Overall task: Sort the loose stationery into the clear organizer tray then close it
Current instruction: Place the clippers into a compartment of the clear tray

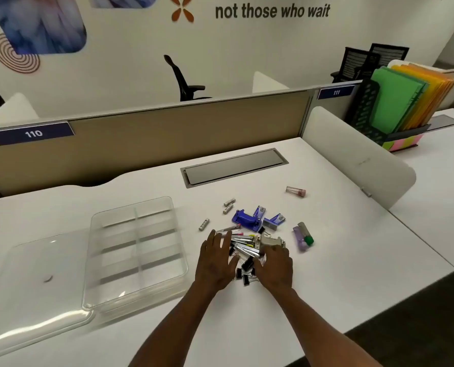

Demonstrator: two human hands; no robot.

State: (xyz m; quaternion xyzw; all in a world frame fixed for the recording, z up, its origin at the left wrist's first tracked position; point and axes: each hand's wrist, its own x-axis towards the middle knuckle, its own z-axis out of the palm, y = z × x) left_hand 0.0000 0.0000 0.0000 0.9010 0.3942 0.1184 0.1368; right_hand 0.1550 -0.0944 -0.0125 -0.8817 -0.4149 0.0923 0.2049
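The clear organizer tray point(138, 250) with several empty compartments lies on the white desk, left of centre. Its clear lid point(35, 282) lies open flat to its left. A pile of loose stationery point(247, 247) sits right of the tray: staplers, black binder clips and pens. My left hand point(215, 260) rests on the pile's left side, fingers spread. My right hand point(275, 268) covers the pile's right side, fingers curled down; I cannot tell whether it grips anything. Beyond lie a blue hole punch point(247, 219), staple boxes point(273, 221) and small white tubes point(228, 205).
A purple tube and a green-capped tube point(304, 237) lie right of the pile. A clear vial point(296, 191) lies farther back. A grey cable hatch point(234, 166) is set in the desk. A file rack with coloured folders point(400, 102) stands at the far right behind a white divider point(358, 157).
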